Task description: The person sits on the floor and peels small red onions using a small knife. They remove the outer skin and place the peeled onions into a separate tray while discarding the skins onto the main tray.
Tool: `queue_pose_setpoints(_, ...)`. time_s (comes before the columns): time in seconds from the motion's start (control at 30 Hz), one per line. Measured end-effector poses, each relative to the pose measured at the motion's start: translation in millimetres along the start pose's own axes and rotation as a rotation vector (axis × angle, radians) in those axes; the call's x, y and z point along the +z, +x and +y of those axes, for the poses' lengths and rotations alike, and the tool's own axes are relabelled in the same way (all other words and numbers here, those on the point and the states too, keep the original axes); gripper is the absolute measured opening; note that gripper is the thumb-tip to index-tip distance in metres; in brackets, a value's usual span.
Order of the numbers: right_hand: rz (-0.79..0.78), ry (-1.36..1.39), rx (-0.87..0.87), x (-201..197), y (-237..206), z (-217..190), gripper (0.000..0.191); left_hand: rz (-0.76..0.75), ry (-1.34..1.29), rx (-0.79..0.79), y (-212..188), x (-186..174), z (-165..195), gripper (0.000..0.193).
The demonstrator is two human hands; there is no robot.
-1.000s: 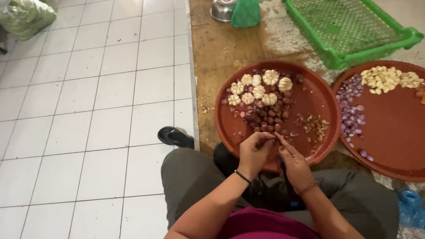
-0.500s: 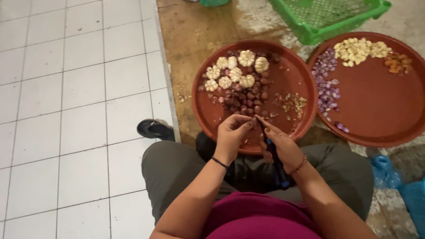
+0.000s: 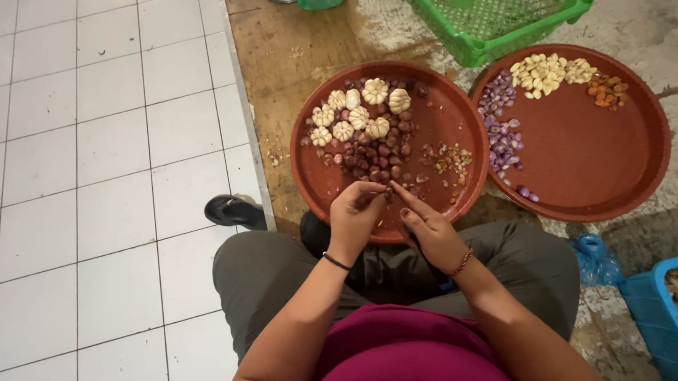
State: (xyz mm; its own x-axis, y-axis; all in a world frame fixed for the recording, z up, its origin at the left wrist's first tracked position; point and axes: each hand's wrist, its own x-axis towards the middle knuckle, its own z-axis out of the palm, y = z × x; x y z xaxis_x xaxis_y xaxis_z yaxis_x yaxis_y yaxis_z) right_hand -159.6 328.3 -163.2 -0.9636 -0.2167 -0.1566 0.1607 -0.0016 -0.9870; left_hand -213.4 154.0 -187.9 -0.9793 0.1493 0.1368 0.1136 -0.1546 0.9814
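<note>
- head view: person sits at the floor edge, knees drawn up, looking straight down on both hands over the near tray (image 3: 316, 183).
- left hand (image 3: 355, 212): fingers curled together, tips pinched on a small dark shallot (image 3: 388, 191) at the tray's 6 o'clock rim; likely held low there so scraps fall into the tray.
- right hand (image 3: 427, 231): forefinger extended, its tip meeting the same shallot from 4 o'clock; whether it clamps or only touches, cannot tell.
- near tray: garlic bulbs (image 3: 358, 111) at 11 to 12 o'clock, unpeeled shallots (image 3: 375, 155) at centre, loose skins (image 3: 447, 161) at 3 o'clock; kinds kept apart, apparently for sorting.
- far tray (image 3: 584, 163), at 2 o'clock from the hands: peeled shallots (image 3: 502, 121) along its left, pale cloves (image 3: 546, 70) at 12 o'clock.
- green crate (image 3: 491, 18) beyond both trays, blue bin (image 3: 665, 323) at 4 o'clock.
</note>
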Motion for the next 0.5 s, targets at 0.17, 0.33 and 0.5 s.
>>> queue_pose_setpoints(0.17, 0.004, 0.013, -0.005, 1, 1, -2, 0.056, -0.018, 0.05, 0.095, 1, -2, 5, 0.012)
queue_pose_setpoints(0.33, 0.012, 0.012, 0.018, 1, 2, -2, 0.054, -0.008, 0.223, 0.218, 0, -5, 15, 0.013)
queue_pose_setpoints(0.5, 0.089, 0.139, 0.04, 8, 3, 6, 0.053, 0.039, 0.272, 0.277, -3, 0, 16, 0.012)
